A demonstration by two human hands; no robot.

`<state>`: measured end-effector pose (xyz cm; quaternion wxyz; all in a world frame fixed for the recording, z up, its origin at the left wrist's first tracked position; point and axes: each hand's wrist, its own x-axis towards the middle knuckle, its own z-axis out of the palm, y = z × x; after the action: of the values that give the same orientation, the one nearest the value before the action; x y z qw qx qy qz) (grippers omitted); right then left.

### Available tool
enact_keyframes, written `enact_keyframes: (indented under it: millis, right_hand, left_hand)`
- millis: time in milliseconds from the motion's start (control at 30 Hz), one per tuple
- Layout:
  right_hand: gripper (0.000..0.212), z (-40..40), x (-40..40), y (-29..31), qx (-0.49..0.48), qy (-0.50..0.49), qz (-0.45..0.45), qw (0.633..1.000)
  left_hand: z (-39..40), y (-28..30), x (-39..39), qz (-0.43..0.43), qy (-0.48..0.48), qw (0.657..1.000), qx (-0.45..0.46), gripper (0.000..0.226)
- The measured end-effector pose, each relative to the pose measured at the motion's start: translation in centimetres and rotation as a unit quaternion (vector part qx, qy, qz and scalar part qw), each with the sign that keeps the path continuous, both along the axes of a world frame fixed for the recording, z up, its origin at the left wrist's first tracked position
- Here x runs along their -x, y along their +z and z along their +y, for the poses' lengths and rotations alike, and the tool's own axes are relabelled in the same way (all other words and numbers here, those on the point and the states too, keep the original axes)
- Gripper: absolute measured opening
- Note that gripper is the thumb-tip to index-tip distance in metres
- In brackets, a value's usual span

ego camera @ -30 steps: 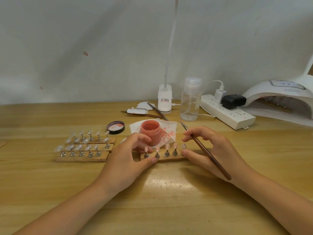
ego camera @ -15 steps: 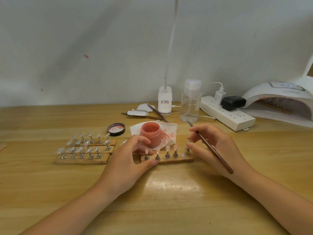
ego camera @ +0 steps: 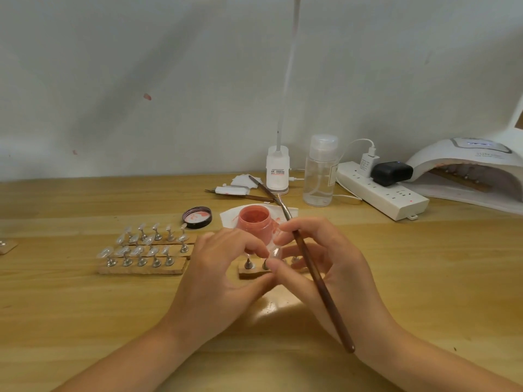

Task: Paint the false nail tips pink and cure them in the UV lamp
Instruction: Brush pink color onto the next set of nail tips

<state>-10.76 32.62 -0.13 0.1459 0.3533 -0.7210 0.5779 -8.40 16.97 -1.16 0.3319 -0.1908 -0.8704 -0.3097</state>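
A small wooden strip (ego camera: 249,273) with metal stands for nail tips lies in front of an open jar of pink paint (ego camera: 254,222). My left hand (ego camera: 223,275) curls over the strip, thumb and fingers round its stands. My right hand (ego camera: 319,267) grips a long brown brush (ego camera: 314,274), tip pointing away, while its fingertips pinch a clear nail tip (ego camera: 276,253) above the strip. Both hands hide most of the strip. The white UV lamp (ego camera: 469,171) stands at the far right with a strip inside.
Wooden strips of clear nail tips (ego camera: 147,250) lie to the left. The jar's lid (ego camera: 197,217), a stained tissue, spare brushes (ego camera: 263,190), a clear pump bottle (ego camera: 319,171), a desk lamp base (ego camera: 278,172) and a power strip (ego camera: 382,190) sit behind.
My hands have drawn together over the strip. The right hand, which was at the strip's right end, now pinches a clear tip by the left fingers. The brush swung more upright.
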Motion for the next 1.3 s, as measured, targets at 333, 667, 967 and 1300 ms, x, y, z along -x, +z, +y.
enact_keyframes:
  millis: [333,667,967,1300]
  right_hand:
    - [0.025,0.0,-0.1,0.6,0.023,-0.034,-0.008,0.999]
    - [0.039,-0.9,5.1,4.3,0.038,-0.055,-0.070,0.995]
    - [0.030,-4.1,9.4,4.0,-0.153,-0.118,-0.035,0.981]
    - [0.043,-5.0,9.4,4.0,-0.225,-0.157,0.038,0.961]
  left_hand:
    - [-0.2,0.0,0.1,-0.010,0.016,0.996,-0.084,0.010]
    - [-0.8,0.2,0.7,-0.071,0.013,0.969,-0.236,0.020]
    - [-1.1,0.3,0.9,-0.102,0.030,0.963,-0.247,0.018]
    - [-1.2,0.3,0.9,-0.110,0.027,0.960,-0.257,0.016]
